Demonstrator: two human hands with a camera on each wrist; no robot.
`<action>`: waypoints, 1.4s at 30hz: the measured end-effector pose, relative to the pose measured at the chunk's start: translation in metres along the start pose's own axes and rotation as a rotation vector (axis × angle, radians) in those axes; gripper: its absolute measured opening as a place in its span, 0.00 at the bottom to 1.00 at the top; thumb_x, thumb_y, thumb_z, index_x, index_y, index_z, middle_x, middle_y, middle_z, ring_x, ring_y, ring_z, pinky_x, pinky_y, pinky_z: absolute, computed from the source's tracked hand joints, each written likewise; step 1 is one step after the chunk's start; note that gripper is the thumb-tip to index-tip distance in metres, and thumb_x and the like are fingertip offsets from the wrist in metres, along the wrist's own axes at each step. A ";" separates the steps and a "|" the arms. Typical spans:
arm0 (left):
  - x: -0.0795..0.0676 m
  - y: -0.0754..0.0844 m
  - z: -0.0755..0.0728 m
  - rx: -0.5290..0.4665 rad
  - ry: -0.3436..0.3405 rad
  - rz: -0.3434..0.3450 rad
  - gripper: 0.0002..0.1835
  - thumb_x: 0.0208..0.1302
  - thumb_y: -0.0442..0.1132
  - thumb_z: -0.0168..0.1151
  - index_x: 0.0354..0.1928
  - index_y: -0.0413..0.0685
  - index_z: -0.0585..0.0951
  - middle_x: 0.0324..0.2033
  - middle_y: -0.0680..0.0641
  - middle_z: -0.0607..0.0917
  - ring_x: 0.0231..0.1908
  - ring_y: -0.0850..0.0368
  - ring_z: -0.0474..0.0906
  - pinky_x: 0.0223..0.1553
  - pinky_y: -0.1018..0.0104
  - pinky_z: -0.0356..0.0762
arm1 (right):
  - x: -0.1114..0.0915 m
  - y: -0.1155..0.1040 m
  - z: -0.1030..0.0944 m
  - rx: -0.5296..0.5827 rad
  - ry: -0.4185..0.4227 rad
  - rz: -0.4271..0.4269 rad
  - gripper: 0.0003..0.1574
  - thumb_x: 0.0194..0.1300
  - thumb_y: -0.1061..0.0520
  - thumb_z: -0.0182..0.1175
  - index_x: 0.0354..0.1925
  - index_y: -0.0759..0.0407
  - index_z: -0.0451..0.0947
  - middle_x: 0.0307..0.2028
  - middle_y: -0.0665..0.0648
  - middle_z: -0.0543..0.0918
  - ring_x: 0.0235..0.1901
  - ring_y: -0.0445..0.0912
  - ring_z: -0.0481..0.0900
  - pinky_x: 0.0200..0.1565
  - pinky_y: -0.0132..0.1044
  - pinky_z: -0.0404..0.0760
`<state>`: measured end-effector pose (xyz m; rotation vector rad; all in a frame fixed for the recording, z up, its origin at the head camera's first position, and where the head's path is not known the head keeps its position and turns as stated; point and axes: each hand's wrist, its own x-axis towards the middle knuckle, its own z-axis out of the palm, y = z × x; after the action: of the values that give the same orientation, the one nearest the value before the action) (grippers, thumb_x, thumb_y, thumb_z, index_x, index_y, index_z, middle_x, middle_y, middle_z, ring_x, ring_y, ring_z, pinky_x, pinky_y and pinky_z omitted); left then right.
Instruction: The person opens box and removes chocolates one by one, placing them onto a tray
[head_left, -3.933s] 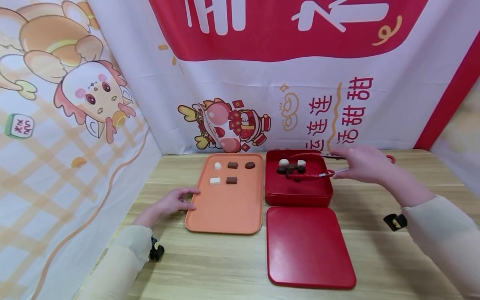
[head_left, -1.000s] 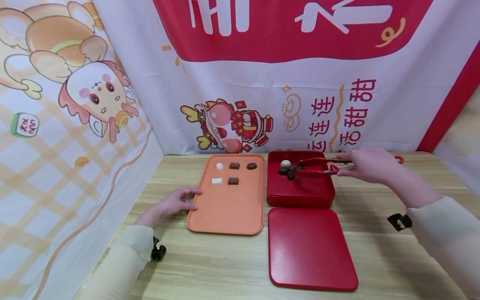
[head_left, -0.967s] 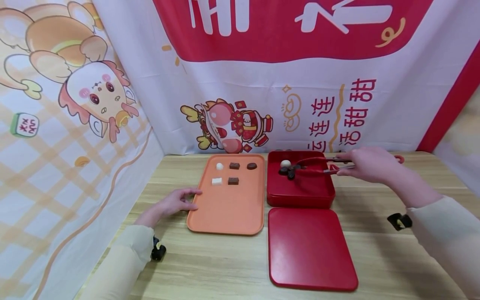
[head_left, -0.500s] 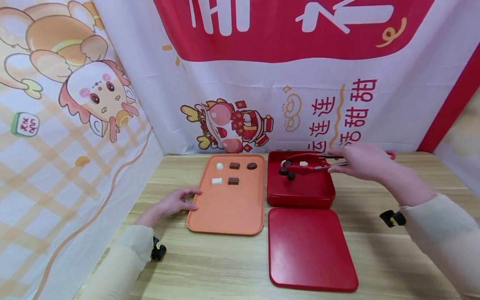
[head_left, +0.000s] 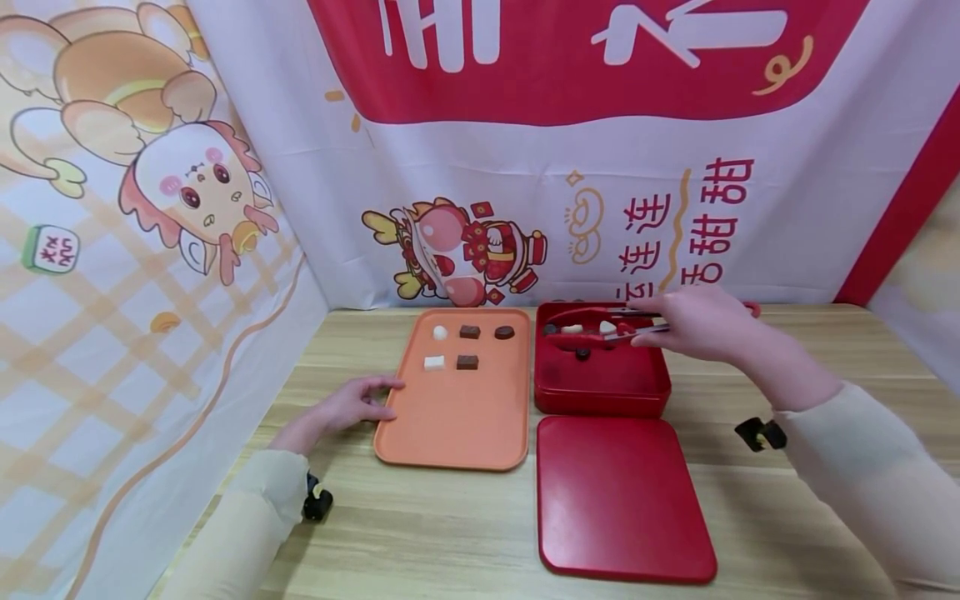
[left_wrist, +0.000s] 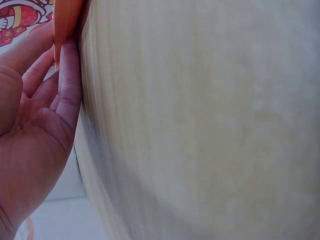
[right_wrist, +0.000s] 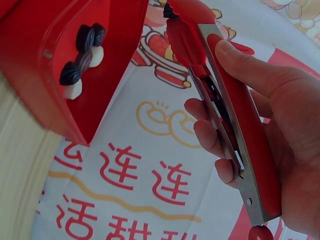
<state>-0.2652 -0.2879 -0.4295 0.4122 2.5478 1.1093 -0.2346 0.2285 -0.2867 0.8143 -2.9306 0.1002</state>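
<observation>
My left hand [head_left: 352, 406] holds the left rim of an orange tray [head_left: 453, 425], thumb on one side of the edge and fingers on the other in the left wrist view. Chocolates sit in two rows on the tray, among them a white block [head_left: 434, 362] and a brown block [head_left: 467, 362]. My right hand [head_left: 701, 323] grips red-tipped tongs [right_wrist: 240, 120] over a red box [head_left: 600, 407]. A dark chocolate [right_wrist: 170, 11] is between the tong tips. Inside the box lie several more chocolates, dark and white, such as a white one [right_wrist: 73, 90].
A red lid [head_left: 622, 500] lies flat on the wooden table [head_left: 442, 533] in front of the box. The tray stands close to the box's left side. A printed cloth backdrop [head_left: 315, 183] rises behind and at the left.
The tongs have opened, moved left over the box and taken hold of a dark chocolate. Pieces in the box have shifted. My left hand stays at the tray rim.
</observation>
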 end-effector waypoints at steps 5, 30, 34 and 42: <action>0.001 -0.002 0.001 0.006 0.008 -0.003 0.32 0.58 0.41 0.71 0.65 0.44 0.74 0.30 0.46 0.68 0.29 0.54 0.63 0.29 0.64 0.65 | 0.008 -0.007 0.002 0.001 -0.018 -0.014 0.38 0.57 0.41 0.70 0.60 0.58 0.77 0.46 0.61 0.84 0.39 0.53 0.83 0.39 0.48 0.80; 0.002 -0.004 0.000 -0.003 0.012 -0.012 0.31 0.58 0.39 0.71 0.64 0.43 0.74 0.25 0.48 0.68 0.26 0.54 0.63 0.26 0.66 0.65 | 0.061 -0.047 0.021 -0.056 -0.117 -0.095 0.29 0.58 0.43 0.70 0.54 0.54 0.82 0.38 0.53 0.85 0.33 0.45 0.79 0.36 0.42 0.78; 0.004 -0.006 0.001 -0.007 0.012 0.000 0.31 0.58 0.39 0.71 0.64 0.43 0.74 0.26 0.48 0.68 0.27 0.54 0.63 0.27 0.66 0.65 | 0.069 -0.051 0.026 -0.057 -0.148 -0.107 0.28 0.58 0.43 0.70 0.54 0.54 0.82 0.36 0.52 0.85 0.32 0.43 0.79 0.37 0.41 0.79; 0.003 -0.006 0.000 -0.017 0.009 0.014 0.31 0.58 0.38 0.71 0.64 0.42 0.74 0.27 0.47 0.68 0.27 0.54 0.63 0.27 0.65 0.65 | 0.079 -0.058 0.029 -0.078 -0.177 -0.110 0.22 0.58 0.44 0.70 0.47 0.53 0.84 0.32 0.49 0.84 0.30 0.43 0.79 0.36 0.41 0.79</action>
<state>-0.2686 -0.2905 -0.4345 0.4221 2.5449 1.1395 -0.2742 0.1356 -0.3049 1.0186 -3.0210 -0.0988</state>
